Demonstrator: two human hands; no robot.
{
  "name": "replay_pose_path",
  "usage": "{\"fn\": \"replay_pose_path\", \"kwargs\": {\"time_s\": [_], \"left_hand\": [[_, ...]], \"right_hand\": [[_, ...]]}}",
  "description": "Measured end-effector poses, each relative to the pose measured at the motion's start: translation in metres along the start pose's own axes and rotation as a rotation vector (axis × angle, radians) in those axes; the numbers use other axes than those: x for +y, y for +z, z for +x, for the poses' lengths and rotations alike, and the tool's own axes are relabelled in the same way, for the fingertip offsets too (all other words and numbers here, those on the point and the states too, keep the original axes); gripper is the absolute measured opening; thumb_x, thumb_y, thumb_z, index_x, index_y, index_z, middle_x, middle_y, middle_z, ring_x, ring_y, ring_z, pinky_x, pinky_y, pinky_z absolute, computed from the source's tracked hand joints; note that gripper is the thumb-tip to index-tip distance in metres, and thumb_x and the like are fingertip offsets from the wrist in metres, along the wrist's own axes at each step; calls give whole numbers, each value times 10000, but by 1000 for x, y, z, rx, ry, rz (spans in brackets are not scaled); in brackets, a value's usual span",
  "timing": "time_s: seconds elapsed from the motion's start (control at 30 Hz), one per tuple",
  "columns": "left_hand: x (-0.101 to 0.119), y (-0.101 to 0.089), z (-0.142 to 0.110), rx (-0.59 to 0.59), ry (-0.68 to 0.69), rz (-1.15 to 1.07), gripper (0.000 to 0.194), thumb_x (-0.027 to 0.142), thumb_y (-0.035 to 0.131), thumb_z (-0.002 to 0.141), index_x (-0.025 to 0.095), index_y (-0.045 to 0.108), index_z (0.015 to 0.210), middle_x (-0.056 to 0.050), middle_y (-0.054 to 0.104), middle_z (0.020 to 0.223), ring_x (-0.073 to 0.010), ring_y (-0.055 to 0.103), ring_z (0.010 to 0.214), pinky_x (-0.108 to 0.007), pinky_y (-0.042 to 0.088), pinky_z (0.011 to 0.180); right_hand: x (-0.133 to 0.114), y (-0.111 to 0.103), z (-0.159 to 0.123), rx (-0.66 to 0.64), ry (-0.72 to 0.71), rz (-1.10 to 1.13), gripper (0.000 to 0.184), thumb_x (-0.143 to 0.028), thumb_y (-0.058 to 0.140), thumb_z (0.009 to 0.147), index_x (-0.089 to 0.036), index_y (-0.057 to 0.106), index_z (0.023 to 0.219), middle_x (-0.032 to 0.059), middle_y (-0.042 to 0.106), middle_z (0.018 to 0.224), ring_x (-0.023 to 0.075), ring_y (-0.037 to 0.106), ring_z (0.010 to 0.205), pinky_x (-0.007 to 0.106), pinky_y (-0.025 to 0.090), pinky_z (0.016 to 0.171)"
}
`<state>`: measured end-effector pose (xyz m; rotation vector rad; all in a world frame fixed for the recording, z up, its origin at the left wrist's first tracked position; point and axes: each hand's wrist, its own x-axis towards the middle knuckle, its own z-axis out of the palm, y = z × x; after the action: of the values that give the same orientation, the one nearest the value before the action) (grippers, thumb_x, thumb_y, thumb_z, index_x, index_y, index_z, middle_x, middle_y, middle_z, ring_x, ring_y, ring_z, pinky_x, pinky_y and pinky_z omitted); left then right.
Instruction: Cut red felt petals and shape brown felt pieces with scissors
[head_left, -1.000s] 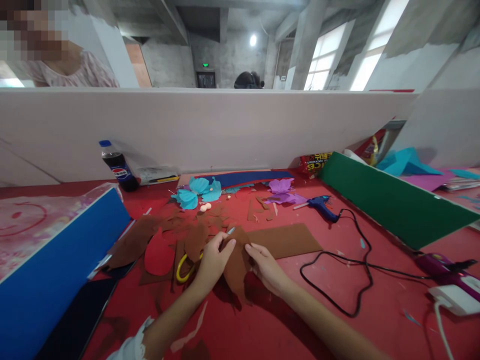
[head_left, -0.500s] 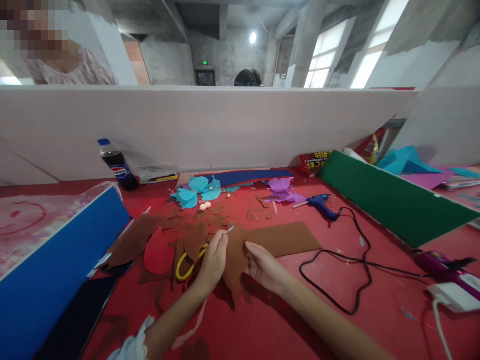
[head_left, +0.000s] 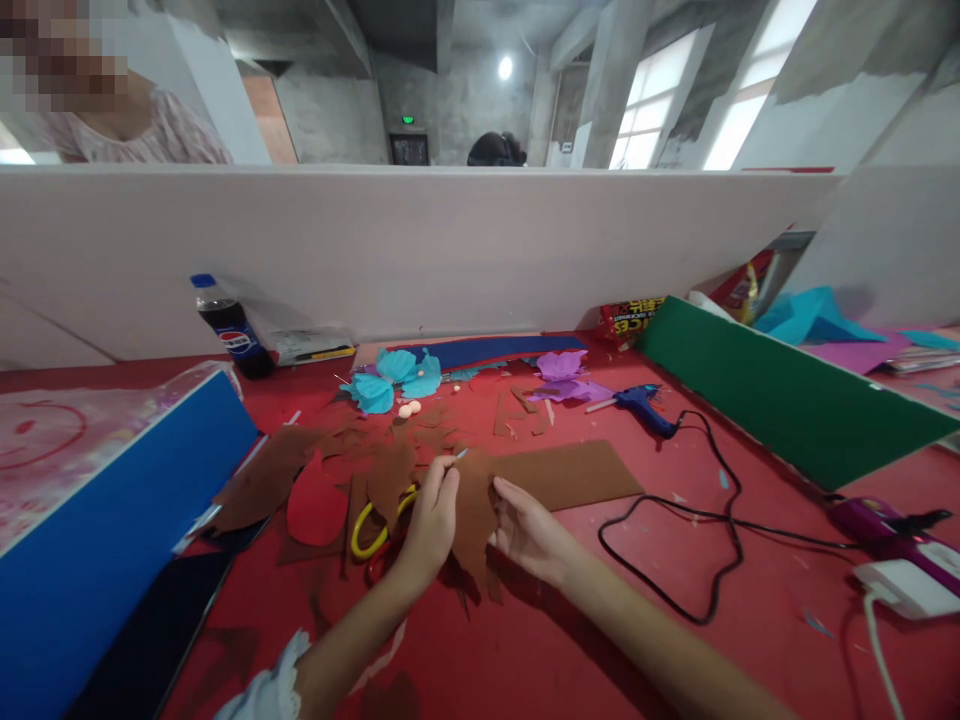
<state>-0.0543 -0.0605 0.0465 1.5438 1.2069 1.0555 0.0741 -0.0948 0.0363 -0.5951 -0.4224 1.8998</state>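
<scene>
Between my two hands is a cut piece of brown craft sheet (head_left: 472,525), its lower end pointed and hanging toward me. My left hand (head_left: 436,515) is closed on its left edge, with a small pale pointed tip (head_left: 460,454) showing beyond the fingers. On the right edge, my right hand (head_left: 529,530) pinches the same sheet between thumb and fingers. A flat brown strip (head_left: 577,474) lies just behind it. Beside my left wrist are yellow-handled scissors (head_left: 363,540), partly covered, and a red teardrop cutout (head_left: 318,508).
A blue glue gun (head_left: 643,408) lies right of centre, its black cord (head_left: 731,517) looping over the red table. Blue (head_left: 142,470) and green (head_left: 787,400) boards flank the area. Turquoise (head_left: 394,375) and purple (head_left: 562,370) paper flowers, brown scraps and a cola bottle (head_left: 234,335) stand farther back.
The brown sheet's lower end has shifted slightly right and tilts differently. Both hands keep their hold, nearly in place. The view has moved slightly.
</scene>
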Motion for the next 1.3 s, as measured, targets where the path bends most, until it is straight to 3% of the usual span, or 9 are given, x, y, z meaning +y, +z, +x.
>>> {"fn": "replay_pose_path", "kwargs": {"time_s": [0.27,0.43,0.63,0.8,1.0,1.1,1.3], "left_hand": [[-4,2,-2,7,-15,-37,227,365,323,838,212,478,903,-4,529,791,-145,492,725,-256,393,672],[-3,0,1,-34,-68,-132,237,390,368,810,209,487,907,-8,560,786,-146,519,695,-257,411,642],[-5,0,10,-57,-97,-219,179,279,520,682,180,487,826,-10,569,784,-140,543,710,-253,425,659],[-4,-2,11,-135,-138,-247,164,263,524,668,173,478,798,17,544,692,-113,519,635,-217,406,587],[-2,-4,10,-150,-117,-215,119,269,515,679,159,498,722,33,516,644,-96,480,596,-203,375,561],[0,-7,11,-153,-110,-178,117,265,523,667,158,506,714,28,523,646,-107,484,611,-208,372,567],[4,-12,11,-159,-41,-81,75,220,510,659,156,520,695,35,492,615,-99,452,598,-207,351,576]], "right_hand": [[-1,1,1,22,3,4,186,-298,541,792,-199,574,946,6,659,790,121,611,686,230,466,609],[-2,-1,2,4,-6,10,199,-291,519,805,-194,558,974,17,663,830,127,617,715,241,474,634],[-8,-3,4,-11,-24,61,196,-291,473,828,-182,554,971,32,661,881,128,616,755,239,470,658],[-10,-3,5,35,-30,89,178,-280,475,828,-184,550,959,20,655,896,127,605,787,243,464,694],[-11,-2,1,42,-20,29,165,-306,527,793,-180,576,887,17,650,815,125,591,740,242,457,674],[-11,-1,0,42,-74,-23,98,-263,585,749,-200,577,824,-14,633,717,109,578,649,243,453,644],[-6,1,0,91,-145,-202,152,-226,626,692,-174,602,833,4,623,692,113,566,619,245,442,646]]}}
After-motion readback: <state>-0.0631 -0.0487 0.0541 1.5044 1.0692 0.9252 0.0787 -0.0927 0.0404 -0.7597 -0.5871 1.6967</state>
